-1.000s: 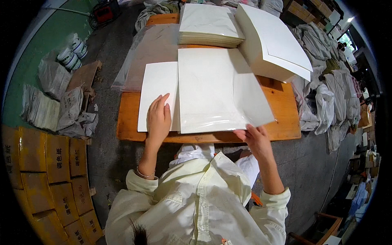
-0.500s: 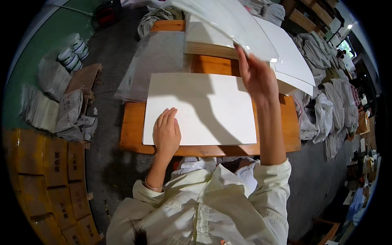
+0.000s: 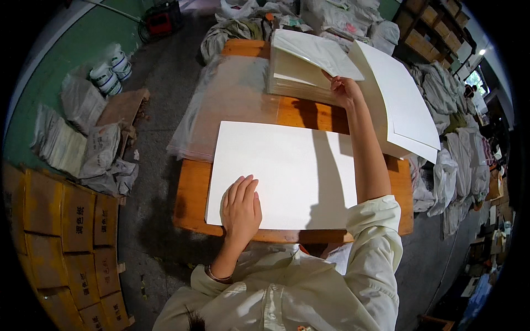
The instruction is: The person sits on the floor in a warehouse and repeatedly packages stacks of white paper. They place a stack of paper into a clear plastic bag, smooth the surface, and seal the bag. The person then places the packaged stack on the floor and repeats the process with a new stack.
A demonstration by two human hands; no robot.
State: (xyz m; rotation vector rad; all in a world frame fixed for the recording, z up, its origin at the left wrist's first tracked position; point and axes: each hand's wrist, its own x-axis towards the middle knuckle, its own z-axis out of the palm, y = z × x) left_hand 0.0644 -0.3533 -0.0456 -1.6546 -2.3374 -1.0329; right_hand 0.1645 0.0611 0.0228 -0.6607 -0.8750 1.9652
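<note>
A stack of white paper sheets (image 3: 287,171) lies near the table's front edge. Flat on its left part rests my left hand (image 3: 242,208), fingers extended. Farther off, my right hand (image 3: 344,91) pinches the near corner of a white packet in clear plastic (image 3: 314,48). That packet sits on top of a pile of similar packets (image 3: 292,74), its held side raised a little above them. My right forearm passes over the right edge of the paper stack. The fingertips at the packet's corner are partly hidden.
Clear plastic bags (image 3: 237,83) lie flat at the wooden table's (image 3: 190,193) back left. At the right stands a tall stack of large white sheets (image 3: 408,105), its top sheets bent. Cardboard boxes (image 3: 77,220) are piled on the floor at left; grey sacks (image 3: 461,149) line the right.
My right hand has carried the plastic-wrapped packet away from me and lowered it onto the far pile. My left hand stays flat on the paper stack. The view has shifted slightly.
</note>
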